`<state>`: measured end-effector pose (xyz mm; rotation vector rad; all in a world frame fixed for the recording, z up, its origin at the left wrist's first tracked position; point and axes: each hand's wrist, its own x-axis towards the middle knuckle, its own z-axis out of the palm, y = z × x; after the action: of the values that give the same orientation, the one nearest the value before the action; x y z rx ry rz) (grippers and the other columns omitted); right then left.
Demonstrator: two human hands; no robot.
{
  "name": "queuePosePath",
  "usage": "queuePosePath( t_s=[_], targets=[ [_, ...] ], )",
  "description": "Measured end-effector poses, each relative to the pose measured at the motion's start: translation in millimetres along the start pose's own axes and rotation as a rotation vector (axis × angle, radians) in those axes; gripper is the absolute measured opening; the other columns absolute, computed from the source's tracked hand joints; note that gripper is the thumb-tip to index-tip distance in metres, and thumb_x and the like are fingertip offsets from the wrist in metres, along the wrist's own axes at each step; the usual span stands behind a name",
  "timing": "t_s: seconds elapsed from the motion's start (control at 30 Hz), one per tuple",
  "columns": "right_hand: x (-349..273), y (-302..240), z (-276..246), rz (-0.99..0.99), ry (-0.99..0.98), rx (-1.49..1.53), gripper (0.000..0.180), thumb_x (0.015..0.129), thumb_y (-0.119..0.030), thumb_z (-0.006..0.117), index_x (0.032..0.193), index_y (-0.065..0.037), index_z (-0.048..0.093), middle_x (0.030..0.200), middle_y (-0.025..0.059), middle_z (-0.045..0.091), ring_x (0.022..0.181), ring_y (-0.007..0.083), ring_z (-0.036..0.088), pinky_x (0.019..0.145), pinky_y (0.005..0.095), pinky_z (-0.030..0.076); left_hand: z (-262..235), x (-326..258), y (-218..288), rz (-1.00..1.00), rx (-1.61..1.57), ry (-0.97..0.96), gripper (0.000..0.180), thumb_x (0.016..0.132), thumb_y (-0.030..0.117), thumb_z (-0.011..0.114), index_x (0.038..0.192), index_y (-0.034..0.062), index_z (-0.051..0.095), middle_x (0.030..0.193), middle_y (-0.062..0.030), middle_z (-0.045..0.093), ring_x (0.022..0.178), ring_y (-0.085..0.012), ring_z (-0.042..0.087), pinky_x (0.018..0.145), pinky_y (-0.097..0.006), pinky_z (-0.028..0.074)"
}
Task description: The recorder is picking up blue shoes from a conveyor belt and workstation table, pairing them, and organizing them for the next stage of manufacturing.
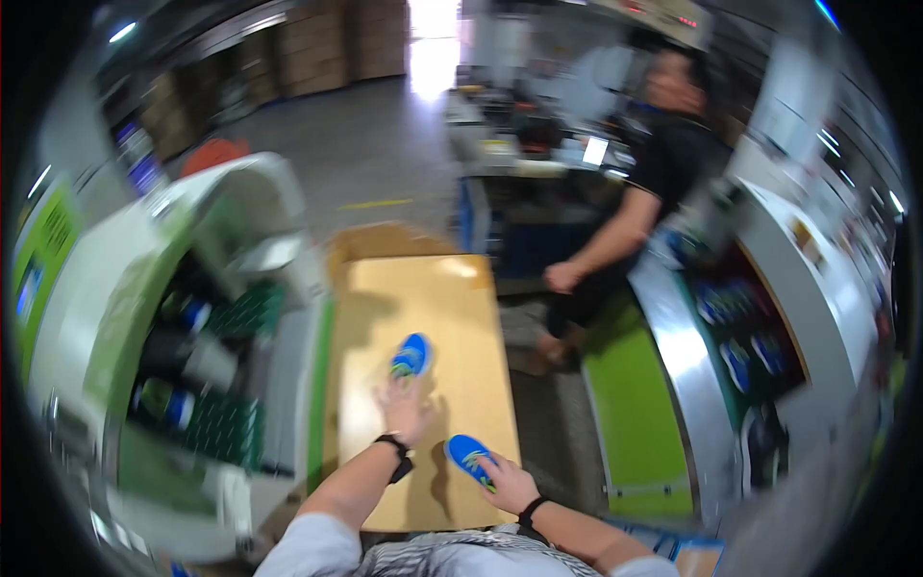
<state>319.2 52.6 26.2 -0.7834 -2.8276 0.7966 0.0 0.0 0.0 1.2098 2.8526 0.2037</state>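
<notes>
Over the tan counter [471, 356], my right fingers [493, 469] are clamped on one blue shoe [465, 451]; farther ahead, my left fingers [392, 389] meet another blue shoe [411, 355], whether gripping I cannot tell.

This is a shoe factory or workshop. Blue shoes [411, 352] are at a table [471, 385] between machines [101, 317], with more shoes [736, 365] inside on green belts [226, 431]. Brown boxes [312, 48] appear piled behind.

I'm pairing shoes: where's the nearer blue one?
In the head view, the nearer blue shoe is low, just right of centre, in the right hand over the tan tabletop, below-right of the other blue shoe.
</notes>
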Motion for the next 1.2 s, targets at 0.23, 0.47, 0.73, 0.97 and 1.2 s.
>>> queuePosePath(
  t_s=[0.23,0.47,0.73,0.97,1.2],
  targets=[
    [11.3,13.1,-8.6,-0.029,0.087,-0.002,0.065,0.082,-0.026,0.067,0.141,-0.019,0.042,0.135,0.0195,0.049,0.114,0.0383,0.057,0.092,0.0433,0.052,23.7,117.8,9.1,0.314,-0.639,-0.140,0.078,0.074,0.020,0.078,0.141,0.0061,0.040,0.147,-0.0254,0.034,0.133,-0.0378,0.041,0.108,-0.045,0.037],
    [9.3,8.2,3.4,0.210,0.198,0.046,0.066,0.083,-0.021,0.065,0.143,-0.018,0.038,0.136,0.0219,0.046,0.115,0.0417,0.055,0.093,0.0465,0.050,33.6,20.6,46.9,0.186,-0.872,-0.091,0.064,0.082,0.013,0.068,0.136,0.0003,0.037,0.132,-0.0261,0.038,0.119,-0.0421,0.046,0.104,-0.044,0.040],
    [43.8,-20.8,9.2,0.361,0.151,0.219,0.066,0.090,-0.022,0.062,0.147,-0.015,0.031,0.130,0.0305,0.044,0.107,0.0526,0.055,0.091,0.0536,0.048,13.8,-115.2,63.7,0.248,-0.798,-0.304,0.063,0.083,0.027,0.074,0.127,-0.0016,0.039,0.122,-0.0262,0.037,0.112,-0.0433,0.045,0.098,-0.048,0.042],
    [44.3,-4.2,13.3,0.259,0.121,0.245,0.068,0.087,-0.018,0.061,0.148,-0.015,0.030,0.132,0.0294,0.042,0.105,0.0524,0.054,0.090,0.0530,0.048,-40.8,-108.1,97.4,0.595,-0.603,0.022,0.053,0.083,0.028,0.070,0.126,0.0038,0.051,0.137,-0.0252,0.043,0.128,-0.0428,0.041,0.107,-0.052,0.032],
    [45.1,-5.1,12.5,0.317,0.037,0.265,0.066,0.089,-0.017,0.056,0.148,-0.015,0.028,0.138,0.0311,0.038,0.115,0.0530,0.050,0.097,0.0535,0.045,-21.5,-121.1,96.8,0.736,-0.513,0.056,0.051,0.088,0.016,0.058,0.137,0.0066,0.049,0.138,-0.0136,0.055,0.118,-0.0345,0.053,0.104,-0.048,0.035]
  ],
)
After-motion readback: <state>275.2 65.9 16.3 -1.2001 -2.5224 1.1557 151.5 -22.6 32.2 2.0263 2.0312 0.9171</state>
